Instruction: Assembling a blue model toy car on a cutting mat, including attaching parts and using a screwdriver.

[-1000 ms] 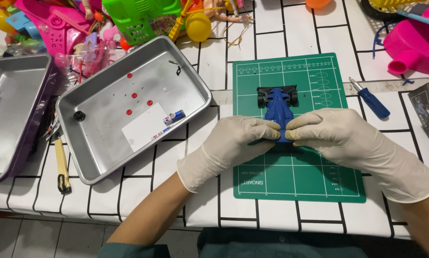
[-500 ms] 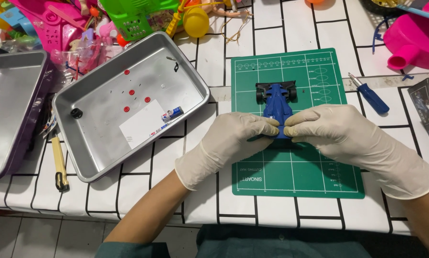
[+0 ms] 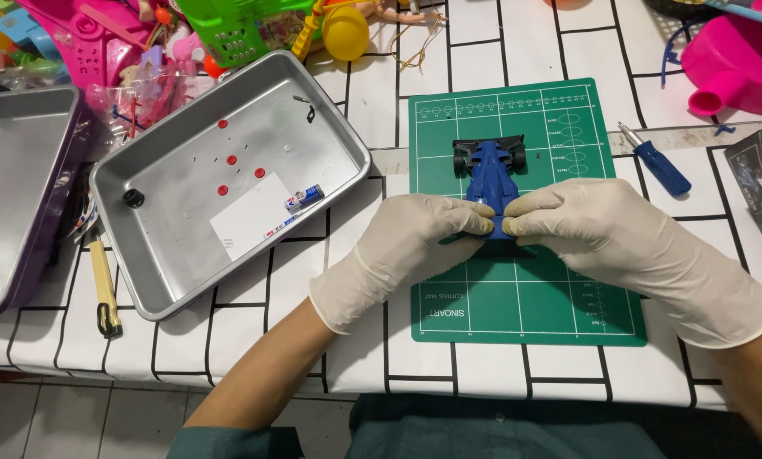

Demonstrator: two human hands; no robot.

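The fingers (image 3: 474,223) of both gloved hands are pinched on the rear end of a small blue toy car (image 3: 490,174), whose glossy plastic body narrows toward black wheels at twelve o'clock. The car lies on a matte green cutting mat (image 3: 525,297) printed with a pale grid. The left hand (image 3: 406,251) is brought in from eight o'clock, the right hand (image 3: 602,234) from four o'clock, wrists low over the desk (image 3: 355,102). The rear wheels are hidden, perhaps under the fingertips. A dented metal tray (image 3: 228,191) sits at nine o'clock, a blue-handled screwdriver (image 3: 657,161) at two.
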